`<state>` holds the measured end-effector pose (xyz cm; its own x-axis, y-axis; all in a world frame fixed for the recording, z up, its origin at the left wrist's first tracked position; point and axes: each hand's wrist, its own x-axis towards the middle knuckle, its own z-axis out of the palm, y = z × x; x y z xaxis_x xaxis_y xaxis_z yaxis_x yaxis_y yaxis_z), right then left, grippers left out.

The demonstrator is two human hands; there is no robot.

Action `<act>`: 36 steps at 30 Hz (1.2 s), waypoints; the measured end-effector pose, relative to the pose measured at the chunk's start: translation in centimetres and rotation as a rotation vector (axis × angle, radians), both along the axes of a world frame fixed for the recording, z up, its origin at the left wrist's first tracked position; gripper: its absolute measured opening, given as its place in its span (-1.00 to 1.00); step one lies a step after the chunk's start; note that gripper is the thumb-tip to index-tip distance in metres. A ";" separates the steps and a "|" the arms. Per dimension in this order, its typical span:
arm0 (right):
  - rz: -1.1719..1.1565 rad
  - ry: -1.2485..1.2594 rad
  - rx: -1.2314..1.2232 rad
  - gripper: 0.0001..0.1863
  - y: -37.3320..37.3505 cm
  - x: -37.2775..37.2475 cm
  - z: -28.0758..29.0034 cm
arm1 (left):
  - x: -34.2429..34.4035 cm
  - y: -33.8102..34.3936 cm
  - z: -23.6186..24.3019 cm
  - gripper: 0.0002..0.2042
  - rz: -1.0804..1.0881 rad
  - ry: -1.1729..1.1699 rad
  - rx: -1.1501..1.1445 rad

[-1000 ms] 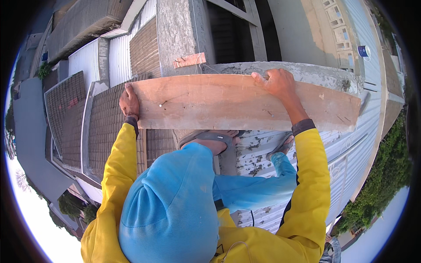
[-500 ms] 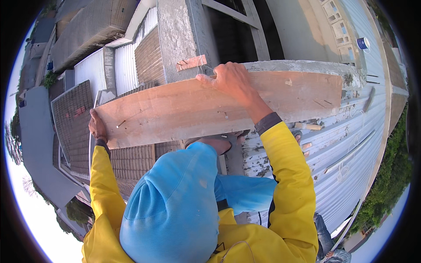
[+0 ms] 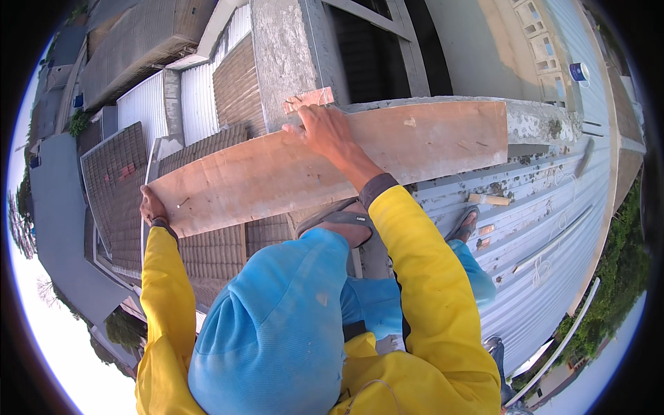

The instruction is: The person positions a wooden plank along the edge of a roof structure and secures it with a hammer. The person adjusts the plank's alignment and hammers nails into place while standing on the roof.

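Observation:
A long plywood board [image 3: 415, 142] with several nails in it lies tilted across my view, its left end lower than its right. My left hand [image 3: 153, 206] is closed on that left end. My right hand [image 3: 324, 131] grips the top edge around the middle, thumb toward the left. Just beyond my right fingers a small pinkish wood strip [image 3: 294, 102] with nails and a thin line rests against a rough concrete column [image 3: 277, 55].
My sandalled feet [image 3: 342, 228] stand at a concrete ledge and corrugated metal roofing [image 3: 539, 277] with wood scraps [image 3: 487, 200]. Tiled roofs [image 3: 111, 200] lie left, a dark framed opening [image 3: 366, 62] beyond the board, a bucket [image 3: 579, 72] at upper right. Part of another person [image 3: 494, 360] shows at lower right.
Both hands have carried the board leftward and tilted it, left end down. My right hand has moved left along with it and now reaches near the small wood strip.

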<state>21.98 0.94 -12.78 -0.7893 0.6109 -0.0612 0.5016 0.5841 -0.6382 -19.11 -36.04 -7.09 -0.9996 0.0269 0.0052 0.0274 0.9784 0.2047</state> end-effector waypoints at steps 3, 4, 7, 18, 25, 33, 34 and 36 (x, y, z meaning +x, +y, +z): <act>0.047 0.238 0.097 -0.64 -0.5 2.3 -1.3 | -1.7 -1.5 -2.2 -0.11 -0.024 -0.014 -0.052; 0.067 0.331 0.143 -0.71 -0.3 3.5 -1.1 | -1.3 -0.7 -2.6 -0.10 -0.018 -0.033 -0.029; -0.047 0.421 0.264 -0.71 0.6 8.2 1.9 | -1.3 0.2 -3.4 -0.06 -0.011 -0.034 -0.093; -1.829 0.739 -0.828 -0.04 -0.8 26.2 -1.8 | -1.2 -0.9 -2.8 -0.08 0.041 -0.103 -0.279; -1.881 0.859 -0.975 0.16 1.8 20.6 -5.2 | 2.5 2.3 -2.0 -0.10 0.146 -0.131 -0.225; -1.920 0.845 -0.807 0.19 0.8 18.7 -0.5 | 5.2 1.8 -0.7 -0.08 0.278 -0.019 0.076; -1.927 0.854 -0.781 0.20 1.2 19.0 -1.3 | 6.4 3.3 0.3 -0.10 0.289 -0.034 0.176; -1.959 0.772 -0.749 0.20 1.1 19.3 -3.1 | 7.5 3.5 -0.8 -0.12 0.314 -0.066 0.145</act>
